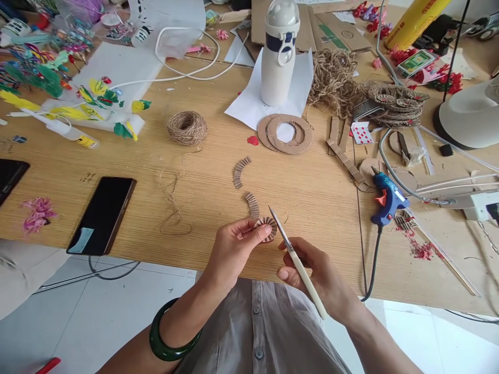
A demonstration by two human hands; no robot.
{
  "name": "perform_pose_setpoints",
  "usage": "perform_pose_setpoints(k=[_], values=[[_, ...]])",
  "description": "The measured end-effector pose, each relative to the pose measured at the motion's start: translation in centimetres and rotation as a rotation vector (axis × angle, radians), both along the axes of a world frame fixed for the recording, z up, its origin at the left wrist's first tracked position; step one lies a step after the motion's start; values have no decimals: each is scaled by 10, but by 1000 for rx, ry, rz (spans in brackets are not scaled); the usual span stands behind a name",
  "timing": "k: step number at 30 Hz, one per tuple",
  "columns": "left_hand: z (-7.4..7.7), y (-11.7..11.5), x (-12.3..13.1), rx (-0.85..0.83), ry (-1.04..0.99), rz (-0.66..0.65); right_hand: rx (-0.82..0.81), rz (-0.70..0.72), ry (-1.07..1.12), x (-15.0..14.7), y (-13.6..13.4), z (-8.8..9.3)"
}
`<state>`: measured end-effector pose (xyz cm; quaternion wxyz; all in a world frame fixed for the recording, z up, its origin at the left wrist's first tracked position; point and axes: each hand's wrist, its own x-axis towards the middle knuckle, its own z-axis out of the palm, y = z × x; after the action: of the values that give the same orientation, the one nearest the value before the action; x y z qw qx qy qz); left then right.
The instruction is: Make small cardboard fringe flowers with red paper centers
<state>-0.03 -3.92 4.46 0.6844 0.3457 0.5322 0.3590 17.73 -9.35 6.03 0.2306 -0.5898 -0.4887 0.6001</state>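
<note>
Left hand (234, 253) pinched nearly shut on a pleated cardboard disc (266, 229); right hand (314, 272) curled closed around a craft knife (295, 258), tip just off the disc at twelve o'clock. Two pleated cardboard arcs (252, 205) on the table (312, 192), farther out at twelve o'clock.

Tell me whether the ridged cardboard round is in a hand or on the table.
In a hand: the ridged cardboard round is pinched in the left hand, with the thumb pressed against it.

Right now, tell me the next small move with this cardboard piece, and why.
Probably bring the pointed craft knife in your right hand down onto the ribbed cardboard piece pinched in your left hand, since its tip hovers just above it.
</note>
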Motion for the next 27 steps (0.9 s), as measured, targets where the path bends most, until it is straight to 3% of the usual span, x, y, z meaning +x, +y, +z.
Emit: perform_pose_setpoints(k=[6,27], values=[[0,-2,5,-44,-77,42,-12,-37,40,-5,2,0],[-4,-1,0,-81,-88,-11,-31,-112,122,-6,-2,-6]])
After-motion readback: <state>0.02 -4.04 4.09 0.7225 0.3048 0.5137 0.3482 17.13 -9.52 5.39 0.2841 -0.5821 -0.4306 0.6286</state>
